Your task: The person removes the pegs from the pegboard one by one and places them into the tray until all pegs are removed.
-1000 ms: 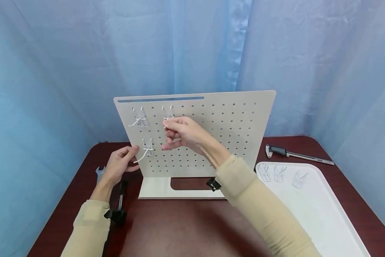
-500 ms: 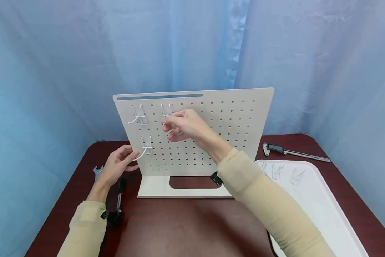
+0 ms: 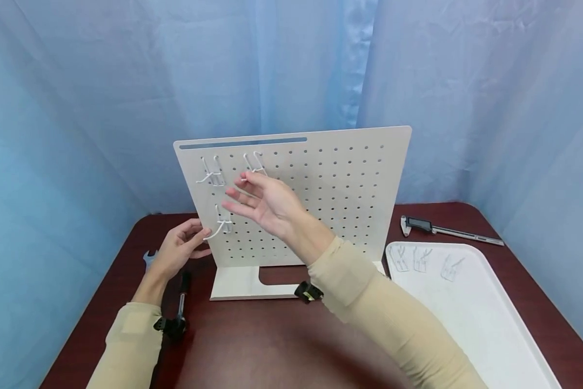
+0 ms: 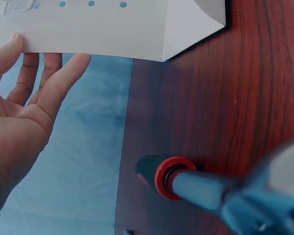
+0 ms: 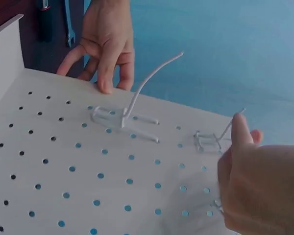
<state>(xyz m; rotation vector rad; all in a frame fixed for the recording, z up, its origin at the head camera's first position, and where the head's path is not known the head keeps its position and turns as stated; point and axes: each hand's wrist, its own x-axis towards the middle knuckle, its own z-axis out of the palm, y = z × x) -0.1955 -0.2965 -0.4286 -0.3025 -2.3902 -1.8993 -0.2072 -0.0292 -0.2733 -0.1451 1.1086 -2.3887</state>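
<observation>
A white pegboard (image 3: 320, 189) stands upright on the table, with two white wire hooks (image 3: 212, 175) in place near its left edge, one above the other. My left hand (image 3: 176, 248) holds that edge, thumb on the front and fingers behind it, as the left wrist view shows from close by. Further right in the top row, my right hand (image 3: 272, 208) pinches the prong of another wire hook (image 3: 256, 162) between thumb and index finger. Its other fingers are spread. That hook's lower part is hidden by the hand, so how it sits in the holes is unclear.
To the right lies a white tray (image 3: 476, 319) bearing several wire hooks (image 3: 421, 260). Behind it rests a digital caliper (image 3: 447, 232). At the left are an open-ended wrench (image 3: 149, 259) and a hammer (image 3: 178, 319) with a dark grip. Blue curtains surround the table.
My right hand has shifted slightly left and its lower fingers have opened out, while the pinched hook has tilted a little. My left hand keeps its hold on the board's edge.
</observation>
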